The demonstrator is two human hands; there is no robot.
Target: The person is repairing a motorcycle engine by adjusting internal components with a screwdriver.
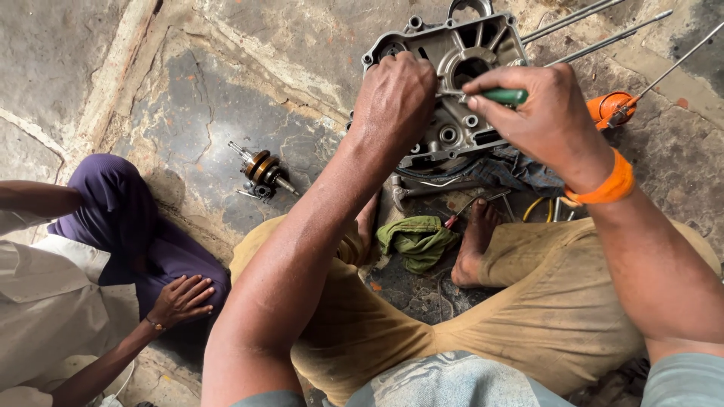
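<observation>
We saw the scene under soft, even daylight with no single strong source, bright enough that the stone floor point(226, 90) showed its cracks clearly and cast only faint shadows beneath the limbs. The grey metal casing point(460, 68) far in the scene caught a mild sheen without harsh glare, and the left hand point(396, 98) and right hand point(543, 113) stayed sharp. We noticed wide-angle stretching toward the near edges, where the forearms bulged large and slightly soft.

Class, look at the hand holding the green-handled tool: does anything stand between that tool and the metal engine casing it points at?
Nothing visible does. The right hand holds the green-handled tool directly over the engine casing, while the left hand rests on the casing beside it, not across the tool's path.
</observation>
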